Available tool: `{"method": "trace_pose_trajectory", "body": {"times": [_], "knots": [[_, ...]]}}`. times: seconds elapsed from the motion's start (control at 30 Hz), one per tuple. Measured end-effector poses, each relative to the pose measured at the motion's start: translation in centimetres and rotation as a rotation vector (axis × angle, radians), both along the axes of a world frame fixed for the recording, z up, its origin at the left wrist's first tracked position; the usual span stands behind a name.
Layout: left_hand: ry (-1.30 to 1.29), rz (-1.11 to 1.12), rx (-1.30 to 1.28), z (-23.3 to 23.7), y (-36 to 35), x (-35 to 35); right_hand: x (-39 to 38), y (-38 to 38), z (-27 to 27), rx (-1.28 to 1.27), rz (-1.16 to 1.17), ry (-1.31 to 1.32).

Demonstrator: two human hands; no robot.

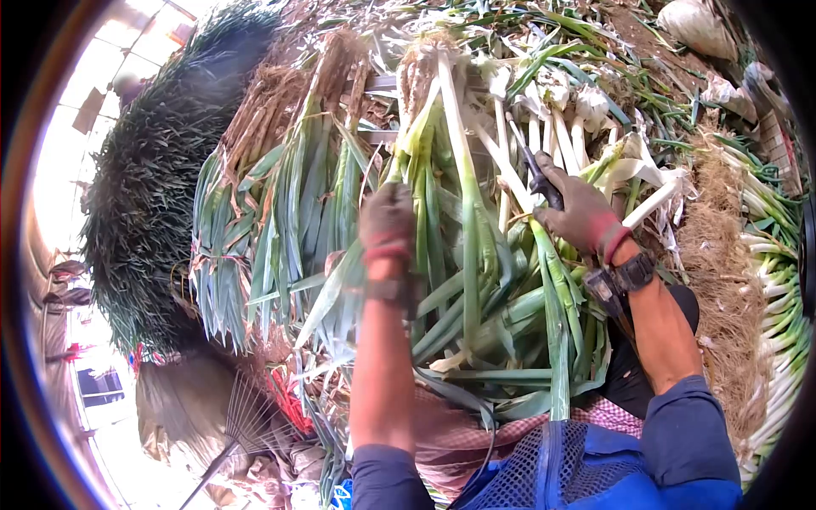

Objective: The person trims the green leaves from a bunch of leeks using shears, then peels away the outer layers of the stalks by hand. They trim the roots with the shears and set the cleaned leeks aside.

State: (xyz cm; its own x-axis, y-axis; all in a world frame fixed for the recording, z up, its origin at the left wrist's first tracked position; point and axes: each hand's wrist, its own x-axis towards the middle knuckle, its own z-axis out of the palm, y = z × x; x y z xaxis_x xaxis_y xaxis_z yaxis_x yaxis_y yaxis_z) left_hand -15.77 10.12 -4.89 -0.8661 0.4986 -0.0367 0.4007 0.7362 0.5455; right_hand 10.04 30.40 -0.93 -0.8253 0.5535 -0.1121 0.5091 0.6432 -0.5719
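I record the leeks (pixel 470 246) as white at the stalk, passing to mid-green in the leaves, with pale yellow edges here and there. The left hand (pixel 387 223) and right hand (pixel 580 210) wear grey-brown gloves with red cuffs. Knife (pixel 535 174): dark. Wristwatch (pixel 633 272): black. Sleeves (pixel 688 433): plain blue. Mesh apron (pixel 552 463): bright blue. Cloth (pixel 450 433): red-and-white check. Leaf heap (pixel 161 187): dark green. Root trimmings (pixel 718 255): straw-brown.

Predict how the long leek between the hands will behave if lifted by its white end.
The leek would probably droop: its long green leaves already bend. It is likely hefty, being thick and long. It looks unlikely to roll, lying wedged among others.
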Motion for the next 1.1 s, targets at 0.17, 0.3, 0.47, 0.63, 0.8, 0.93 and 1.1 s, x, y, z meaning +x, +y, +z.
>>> {"method": "trace_pose_trajectory", "body": {"times": [0.17,0.3,0.47,0.63,0.8,0.93,1.1], "knots": [[0.029,0.037,-0.052,-9.1,-4.9,-5.6,0.7,-4.4,1.9,-0.158,0.16,-0.027],[-0.329,0.012,0.051,-4.5,-4.7,-5.0,0.0,-6.4,2.0,-0.249,0.232,-0.081],[-0.326,-0.002,-0.13,0.0,-3.4,-4.3,-0.4,-8.0,3.0,-0.309,0.283,-0.137],[-0.222,-0.041,-0.231,1.8,-2.3,-2.9,-0.3,-7.9,2.5,-0.302,0.294,0.023],[-0.251,-0.05,-0.174,-0.8,-3.0,-4.0,-3.4,-7.9,2.2,-0.291,0.26,-0.05],[-0.151,-0.069,-0.187,-2.0,-3.2,-3.9,-5.9,-8.7,2.9,-0.372,0.342,-0.206],[-0.23,-0.051,-0.168,-3.1,-2.9,-4.5,-7.8,-8.2,3.0,-0.308,0.37,-0.247]]}}
